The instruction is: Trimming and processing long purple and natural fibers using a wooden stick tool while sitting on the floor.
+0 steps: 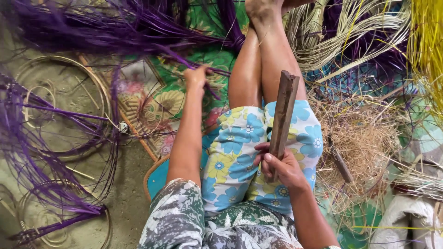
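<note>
Left hand: my left hand (196, 77) pinches thin purple dyed reed strips (203, 69), grip clenched.
Right hand: my right hand (281, 168) grasps a long flat brown wooden stick (282, 115) upright over my lap.

Soft, even daylight fills the view, bright without harsh glare. Shadows are faint and diffuse; a weak one lies under the left forearm toward seven o'clock. The purple strands (115, 25) at eleven o'clock smear into motion blur, and the yellow strands (427, 46) at two o'clock wash out pale. The wooden stick (282, 115) near centre stays fairly sharp. Wide-lens stretching bends the edges, and fine detail looks soft and compressed throughout, most at the corners.
</note>
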